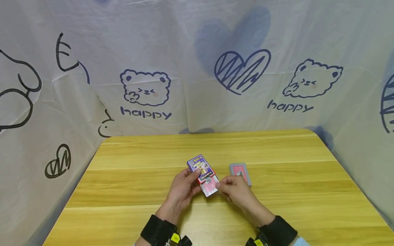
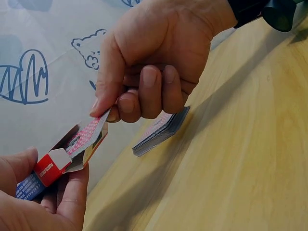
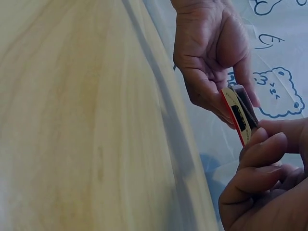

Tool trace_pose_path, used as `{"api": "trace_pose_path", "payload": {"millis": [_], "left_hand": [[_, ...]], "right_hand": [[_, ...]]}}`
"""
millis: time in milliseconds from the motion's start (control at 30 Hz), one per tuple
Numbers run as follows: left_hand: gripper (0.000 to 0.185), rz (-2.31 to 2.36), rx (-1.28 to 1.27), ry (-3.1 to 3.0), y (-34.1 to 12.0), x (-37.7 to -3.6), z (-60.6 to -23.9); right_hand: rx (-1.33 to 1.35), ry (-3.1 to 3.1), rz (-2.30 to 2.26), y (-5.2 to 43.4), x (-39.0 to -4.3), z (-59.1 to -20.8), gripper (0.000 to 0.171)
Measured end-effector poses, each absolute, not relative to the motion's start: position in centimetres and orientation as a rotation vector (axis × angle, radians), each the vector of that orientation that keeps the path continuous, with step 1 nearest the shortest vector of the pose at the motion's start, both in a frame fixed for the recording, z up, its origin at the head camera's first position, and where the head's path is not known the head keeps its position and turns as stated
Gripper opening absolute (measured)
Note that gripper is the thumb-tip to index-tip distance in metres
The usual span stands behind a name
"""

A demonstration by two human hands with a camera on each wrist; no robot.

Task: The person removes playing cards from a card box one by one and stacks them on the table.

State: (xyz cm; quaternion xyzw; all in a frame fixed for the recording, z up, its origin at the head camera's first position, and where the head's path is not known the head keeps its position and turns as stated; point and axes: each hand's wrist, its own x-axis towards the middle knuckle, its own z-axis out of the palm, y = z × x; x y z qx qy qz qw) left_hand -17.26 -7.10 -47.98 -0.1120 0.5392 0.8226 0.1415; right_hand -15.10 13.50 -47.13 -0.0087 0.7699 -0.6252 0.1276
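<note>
My left hand [image 1: 181, 188] grips a blue and red playing-card box [image 1: 201, 167] above the table, thumb on its printed front. The box's end is open, and red-patterned playing cards [image 1: 210, 185] stick partly out of it. With thumb and index finger my right hand [image 1: 238, 191] pinches the cards at their edge, as the left wrist view also shows; its other fingers curl inward. Just beyond that hand, a stack of playing cards [image 1: 241, 169] lies back up on the table. In the right wrist view the box [image 3: 237, 115] is seen end-on between both hands.
The wood-grain table [image 1: 138, 171] spreads out under both hands. White cloth [image 1: 194, 82] with drawn bears and hearts hangs behind it and along both sides. Black bands [image 1: 158, 230] with small devices sit on both wrists.
</note>
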Motion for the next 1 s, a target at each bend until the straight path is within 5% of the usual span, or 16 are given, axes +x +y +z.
{"api": "trace_pose_path", "payload": {"millis": [1000], "left_hand": [[0.045, 2.402, -0.332, 1.545, -7.60, -17.43, -47.74]], "right_hand": [[-0.073, 2.401, -1.696, 14.00, -15.06, -46.66, 0.020]]}}
